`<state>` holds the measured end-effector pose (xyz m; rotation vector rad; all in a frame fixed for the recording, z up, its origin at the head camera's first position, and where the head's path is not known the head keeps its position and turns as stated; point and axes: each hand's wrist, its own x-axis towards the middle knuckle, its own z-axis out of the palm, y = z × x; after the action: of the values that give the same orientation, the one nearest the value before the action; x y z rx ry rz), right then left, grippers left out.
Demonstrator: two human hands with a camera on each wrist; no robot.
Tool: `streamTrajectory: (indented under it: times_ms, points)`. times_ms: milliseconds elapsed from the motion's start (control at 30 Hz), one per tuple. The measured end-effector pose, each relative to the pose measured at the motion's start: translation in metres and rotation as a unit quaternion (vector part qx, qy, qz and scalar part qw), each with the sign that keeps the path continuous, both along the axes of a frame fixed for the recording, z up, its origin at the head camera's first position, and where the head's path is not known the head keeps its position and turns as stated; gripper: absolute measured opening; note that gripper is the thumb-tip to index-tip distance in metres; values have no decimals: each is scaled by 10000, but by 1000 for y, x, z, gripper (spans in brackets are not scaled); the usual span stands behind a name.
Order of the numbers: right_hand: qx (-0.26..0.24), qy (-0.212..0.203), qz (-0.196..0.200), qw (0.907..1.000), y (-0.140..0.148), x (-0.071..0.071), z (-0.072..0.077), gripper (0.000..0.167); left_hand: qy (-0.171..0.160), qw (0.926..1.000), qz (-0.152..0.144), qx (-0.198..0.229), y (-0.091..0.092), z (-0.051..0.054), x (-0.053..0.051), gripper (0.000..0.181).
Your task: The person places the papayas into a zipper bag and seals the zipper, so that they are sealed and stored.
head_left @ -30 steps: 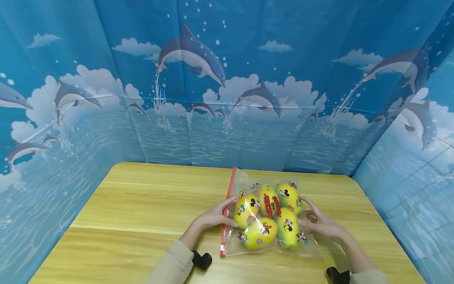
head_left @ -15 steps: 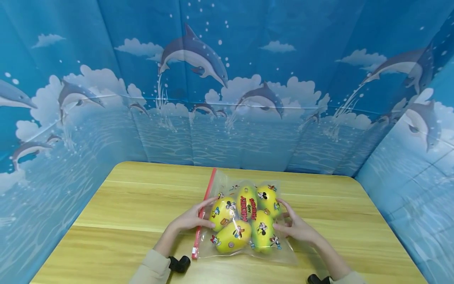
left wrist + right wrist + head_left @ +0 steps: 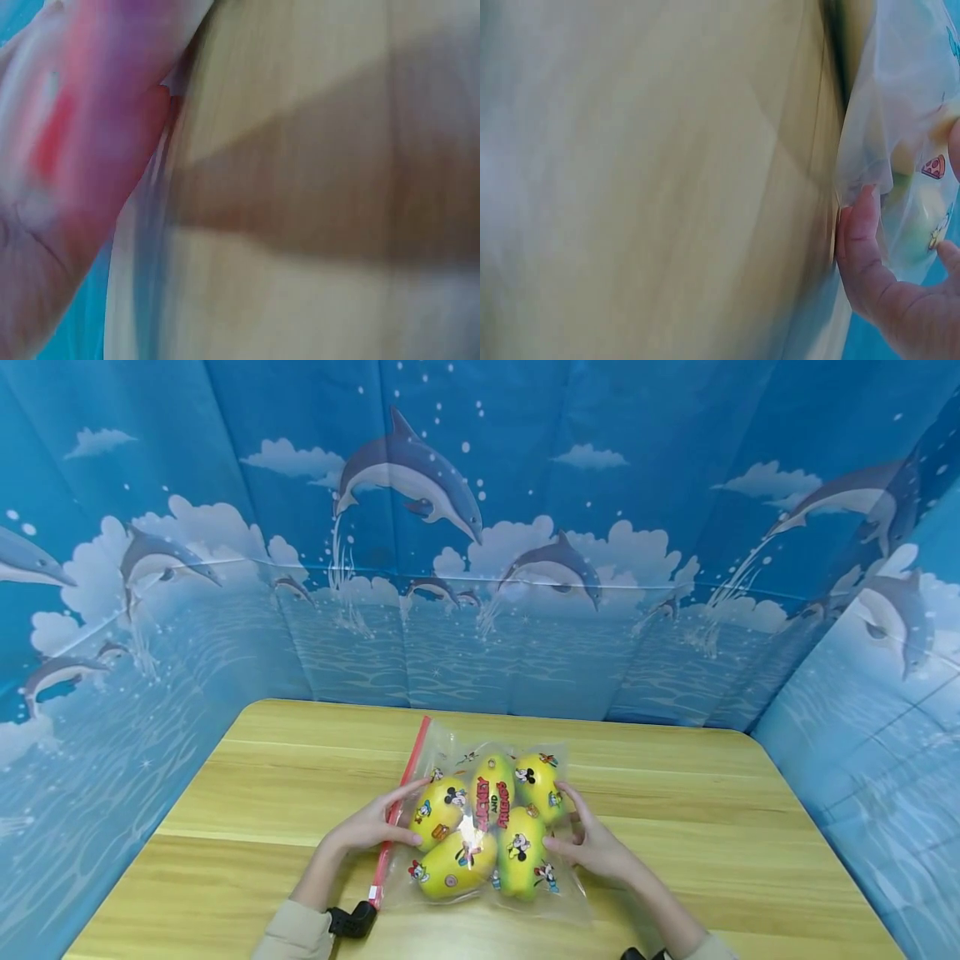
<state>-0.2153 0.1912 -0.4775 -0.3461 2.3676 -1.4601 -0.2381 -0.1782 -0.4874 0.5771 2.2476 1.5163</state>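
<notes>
A clear zip bag [image 3: 552,902] with a red closure strip and cartoon prints lies on the table [image 3: 247,793]. Inside it are several yellow-green mangoes [image 3: 457,875]. My left hand [image 3: 371,825] grips the bag's left side by the red strip, with the thumb on top near one mango. On the opposite side my right hand [image 3: 597,845] holds the bag, thumb and fingers apart around its edge. The right wrist view shows curled fingers [image 3: 866,251] against the plastic. Blur covers much of the left wrist view, where the left hand [image 3: 97,150] lies along the bag.
Behind the table hangs a blue curtain [image 3: 465,643] printed with dolphins and clouds, which also runs along both sides. A black wrist mount [image 3: 352,920] sits at the left sleeve cuff [image 3: 300,927].
Both hands have moved the bag of mangoes leftward across the table, a large shift first and a smaller one since. Their hold on its two sides looks the same.
</notes>
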Motion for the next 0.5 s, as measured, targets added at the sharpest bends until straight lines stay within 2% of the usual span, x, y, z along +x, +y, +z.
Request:
streamTrajectory:
  times_ms: [200, 500]
  points:
    - [7, 38, -46, 10000, -5, 3, -1, 88, 7, 9999, -72, 120, -4, -3, -2, 83]
    - [-43, -31, -51, 10000, -8, 3, 3, 88, -27, 10000, 44, 74, -5, -4, -2, 84]
